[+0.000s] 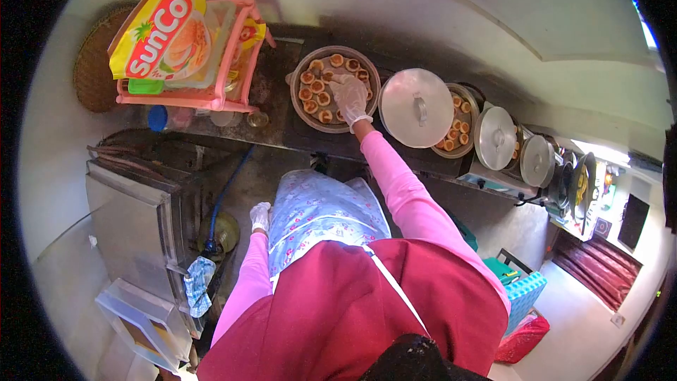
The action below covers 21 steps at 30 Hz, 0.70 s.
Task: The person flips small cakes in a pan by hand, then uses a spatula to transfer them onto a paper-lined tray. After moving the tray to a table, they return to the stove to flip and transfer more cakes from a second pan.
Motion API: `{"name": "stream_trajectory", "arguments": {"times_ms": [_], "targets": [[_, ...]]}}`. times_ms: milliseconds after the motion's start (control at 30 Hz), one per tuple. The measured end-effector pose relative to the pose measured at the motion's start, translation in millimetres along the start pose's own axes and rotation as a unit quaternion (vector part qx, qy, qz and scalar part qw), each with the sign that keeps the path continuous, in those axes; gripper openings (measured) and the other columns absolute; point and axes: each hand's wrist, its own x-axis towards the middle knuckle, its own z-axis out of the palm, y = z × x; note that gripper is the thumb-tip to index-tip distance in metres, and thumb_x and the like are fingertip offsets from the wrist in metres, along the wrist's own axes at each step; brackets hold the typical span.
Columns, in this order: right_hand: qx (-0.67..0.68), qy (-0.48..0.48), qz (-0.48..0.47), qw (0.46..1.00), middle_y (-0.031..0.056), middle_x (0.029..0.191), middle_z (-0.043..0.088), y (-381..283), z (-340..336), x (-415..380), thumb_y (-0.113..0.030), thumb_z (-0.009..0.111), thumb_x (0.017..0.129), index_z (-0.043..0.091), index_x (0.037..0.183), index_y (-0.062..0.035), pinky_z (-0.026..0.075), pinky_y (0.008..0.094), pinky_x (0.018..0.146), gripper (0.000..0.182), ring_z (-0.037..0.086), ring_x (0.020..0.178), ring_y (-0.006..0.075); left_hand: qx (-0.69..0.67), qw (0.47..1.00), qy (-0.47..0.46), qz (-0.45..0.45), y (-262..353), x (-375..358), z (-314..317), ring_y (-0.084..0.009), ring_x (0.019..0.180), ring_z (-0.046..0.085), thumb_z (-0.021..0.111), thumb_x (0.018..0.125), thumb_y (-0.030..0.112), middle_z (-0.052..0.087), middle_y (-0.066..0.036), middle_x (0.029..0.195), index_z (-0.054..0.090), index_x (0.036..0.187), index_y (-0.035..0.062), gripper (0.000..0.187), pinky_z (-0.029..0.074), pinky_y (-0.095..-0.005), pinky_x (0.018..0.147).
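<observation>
Reaching over the round pan at the left end of the row, the right hand, in a thin translucent glove, has its fingertips among the browned round cakes. Fingers bent and close together; cannot tell whether they grip a cake, only touch one or hover just above. The cakes lie spread across the pan floor; the hand and wrist cover part of its right side, so no full count is possible.

Left hand, also gloved, hangs low beside the floral apron, well apart from the pan. Its finger spacing is too small to make out; cannot tell if anything is held.

Right of the first pan, a large metal lid overlaps a second pan, hiding its left part; cakes show in the remainder. Farther right, another lid partly blocks a third pan, of which only a sliver shows. Contents of the pink rack are largely obscured by the SunCo pouch. Dark shape at bottom edge: cut off, unidentified.
</observation>
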Motion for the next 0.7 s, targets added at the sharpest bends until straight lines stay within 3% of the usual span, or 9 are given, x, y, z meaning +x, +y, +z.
{"name": "stream_trajectory", "arguments": {"times_ms": [67,200,267,367,467,700], "targets": [[-0.033,0.015,-0.017,0.999,0.0162,0.094,0.067,-0.3,2.9,-3.1,-0.025,0.059,0.084,0.068,0.095,-0.0052,0.046,0.0434,0.081,0.024,0.062,0.09,0.0349,0.035,0.999,-0.004,0.023,-2.9,3.8,-0.2,-0.0244,0.077,0.066,0.057,0.082,0.018,0.07,-0.014,0.086,0.07,0.082,0.0014,0.021,0.049,-0.0385,0.068],[-0.08,0.001,-0.021,0.997,0.0141,0.089,0.066,-1.6,9.5,-5.5,-0.024,0.059,0.084,0.067,0.091,-0.0057,0.047,0.0433,0.08,0.021,0.062,0.087,0.0343,-0.099,0.99,-0.042,-0.096,24.3,-9.1,-15.7,-0.0291,0.088,0.065,0.053,0.084,0.027,0.069,-0.015,0.092,0.07,0.084,0.0042,0.029,0.048,-0.0408,0.077],[-0.087,0.033,-0.047,0.995,0.0125,0.087,0.066,1.3,17.9,-8.5,-0.024,0.059,0.083,0.066,0.087,-0.006,0.047,0.0437,0.08,0.02,0.061,0.088,0.0335,-0.093,0.992,-0.03,-0.08,28.8,-11.5,-18.1,-0.0297,0.089,0.064,0.053,0.084,0.028,0.069,-0.015,0.092,0.07,0.082,0.0047,0.029,0.047,-0.0409,0.078],[-0.084,0.021,-0.175,0.981,0.0114,0.09,0.066,20.2,24.9,-5.8,-0.024,0.062,0.081,0.067,0.085,-0.0066,0.046,0.0446,0.081,0.019,0.061,0.09,0.0328,0.002,1.0,-0.014,-0.022,-1.1,-1.4,-0.9,-0.0284,0.087,0.065,0.055,0.083,0.025,0.07,-0.014,0.089,0.07,0.081,0.0047,0.026,0.048,-0.0402,0.076],[0.042,-0.034,0.03,0.998,0.0106,0.095,0.067,-8.9,8.0,-17.7,-0.024,0.062,0.078,0.069,0.085,-0.0078,0.045,0.0444,0.083,0.019,0.061,0.093,0.0326,-0.016,0.998,-0.042,-0.05,13.2,-6.5,-11.8,-0.0285,0.087,0.065,0.056,0.083,0.025,0.07,-0.013,0.089,0.07,0.081,0.0045,0.025,0.048,-0.0409,0.076],[-0.057,-0.09,0.031,0.994,0.0135,0.096,0.067,-11.9,-9.4,-33.3,-0.029,0.059,0.079,0.069,0.089,-0.0068,0.045,0.0442,0.083,0.026,0.06,0.093,0.034,-0.142,0.986,0.003,-0.084,12.7,-4.6,-6.4,-0.0257,0.08,0.066,0.057,0.082,0.02,0.069,-0.015,0.083,0.069,0.079,0.0013,0.022,0.048,-0.0393,0.07]]}}
